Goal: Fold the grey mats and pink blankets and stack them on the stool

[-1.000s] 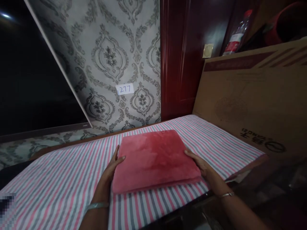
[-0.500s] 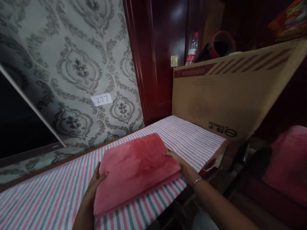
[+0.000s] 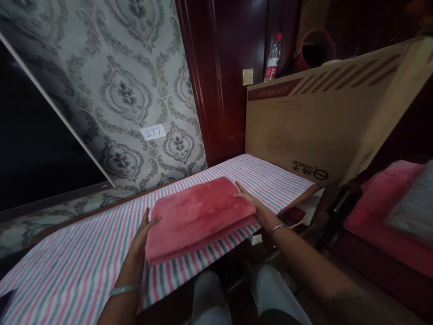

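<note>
A folded pink plush cloth (image 3: pixel 203 216) lies on the striped tablecloth (image 3: pixel 98 257), its layers showing along the near edge. My left hand (image 3: pixel 145 232) grips its left side, thumb over the top and the other fingers along the edge. On the opposite side, my right hand (image 3: pixel 248 201) holds the right edge, thumb resting on the plush. The fingers beneath the cloth are partly hidden.
A large cardboard box (image 3: pixel 280 131) stands beyond the table's right end, with a plastic bottle (image 3: pixel 272 58) behind its top edge. A dark screen (image 3: pixel 40 135) is at left. Pink plush (image 3: pixel 379 198) and grey fabric (image 3: pixel 412 207) lie on a seat at right.
My view has shifted, so my legs and more of the right-hand seat show. Both hands stay on the sides of the pink cloth, which looks little changed.
</note>
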Available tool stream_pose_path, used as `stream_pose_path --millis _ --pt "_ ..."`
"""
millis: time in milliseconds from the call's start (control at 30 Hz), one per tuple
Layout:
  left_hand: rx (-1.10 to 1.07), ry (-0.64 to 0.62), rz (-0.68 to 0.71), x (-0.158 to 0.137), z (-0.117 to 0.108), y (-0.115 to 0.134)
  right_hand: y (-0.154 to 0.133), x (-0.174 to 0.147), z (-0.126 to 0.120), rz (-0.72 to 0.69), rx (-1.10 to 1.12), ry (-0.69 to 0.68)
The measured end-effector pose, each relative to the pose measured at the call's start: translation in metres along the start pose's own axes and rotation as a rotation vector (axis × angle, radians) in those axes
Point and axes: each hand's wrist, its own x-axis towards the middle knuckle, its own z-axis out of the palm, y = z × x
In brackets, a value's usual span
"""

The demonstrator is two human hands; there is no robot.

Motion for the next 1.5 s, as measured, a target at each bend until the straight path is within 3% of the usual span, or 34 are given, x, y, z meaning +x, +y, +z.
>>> stream_pose_path --millis 167,400,467,567,633,667,767,833,1000,1100,1233,1300,1367,1433,1500 --pt "-0.006 0.033 -0.116 -0.018 -0.004 -0.023 0.000 -0.035 -0.009 0.028 -0.017 -0.154" --pt "-0.024 0.152 -0.162 -0.047 0.000 -0.034 0.003 -0.061 -0.011 0.074 -0.018 -0.046" --pt "0.010 0.243 -0.070 -0.066 -0.003 -0.039 0.004 -0.068 -0.010 0.094 0.001 -0.020" --pt "0.073 0.439 0.254 -0.109 -0.010 -0.061 0.005 -0.082 -0.009 0.084 0.018 -0.004" --pt "0.092 0.387 0.331 -0.141 -0.009 -0.088 0.004 -0.092 -0.007 0.049 0.040 -0.010" --pt "0.081 0.250 0.259 -0.155 -0.006 -0.103 0.003 -0.098 -0.006 0.038 0.058 -0.009" --pt "-0.094 -0.213 -0.211 -0.186 0.018 -0.143 0.004 -0.119 -0.003 0.072 0.098 0.027" --pt "-0.288 -0.320 -0.371 -0.194 0.041 -0.154 0.008 -0.135 -0.002 0.112 0.102 0.080" --pt "-0.710 -0.093 -0.303 -0.192 0.091 -0.130 0.033 -0.174 -0.003 0.129 0.077 0.234" --pt "-0.731 0.033 -0.341 -0.195 0.103 -0.116 0.051 -0.192 -0.013 0.109 0.042 0.277" --pt "-0.709 0.114 -0.369 -0.199 0.103 -0.117 0.062 -0.202 -0.042 0.167 -0.068 0.316" --pt "-0.708 0.105 -0.343 -0.199 0.101 -0.121 0.054 -0.196 -0.054 0.033 -0.190 0.452" --pt "-0.707 0.101 -0.341 -0.200 0.099 -0.124 0.035 -0.182 -0.057 -0.202 -0.338 0.550" --pt "-0.722 0.104 -0.344 -0.200 0.099 -0.126 0.011 -0.156 -0.049 -0.386 -0.484 0.493" --pt "-0.745 0.110 -0.337 -0.201 0.098 -0.126 -0.010 -0.121 -0.032 -0.462 -0.617 0.330"
